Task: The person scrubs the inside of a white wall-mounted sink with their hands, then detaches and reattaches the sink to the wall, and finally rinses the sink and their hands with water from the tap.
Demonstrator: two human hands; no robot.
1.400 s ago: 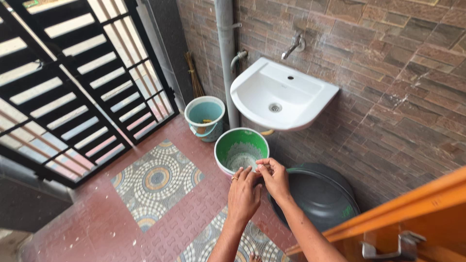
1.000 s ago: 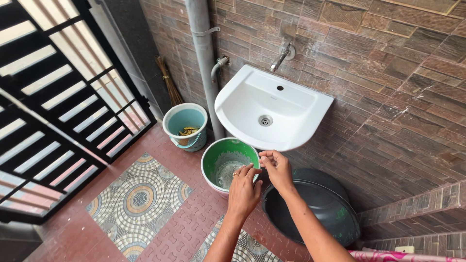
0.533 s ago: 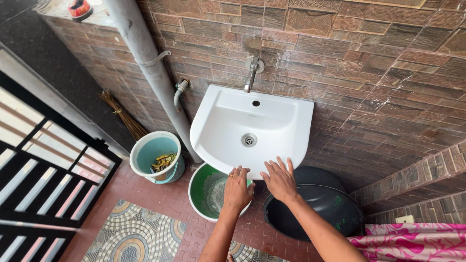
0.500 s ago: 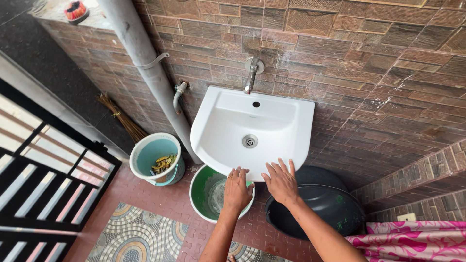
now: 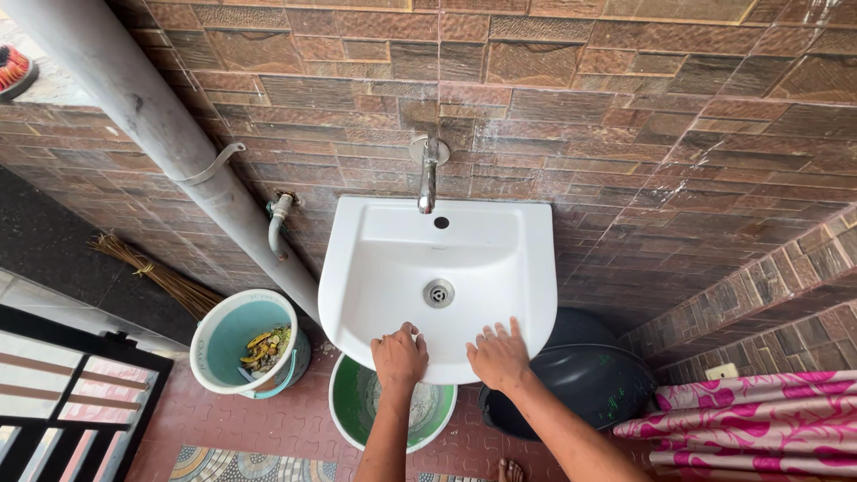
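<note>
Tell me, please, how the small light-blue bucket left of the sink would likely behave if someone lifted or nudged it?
The light-blue bucket looks like thin plastic holding only a few scraps, so it is probably light and would slide easily on the red floor tiles. Its bail handle hangs at the front, so it may swing when lifted. It narrows towards the base, so a high push might tip it.

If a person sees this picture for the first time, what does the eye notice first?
First the white sink on the brown tiled wall, in the centre under a metal tap. Both hands rest on its front rim: the left hand curled, the right hand spread flat. Below stand a green bucket and a black tub.
</note>
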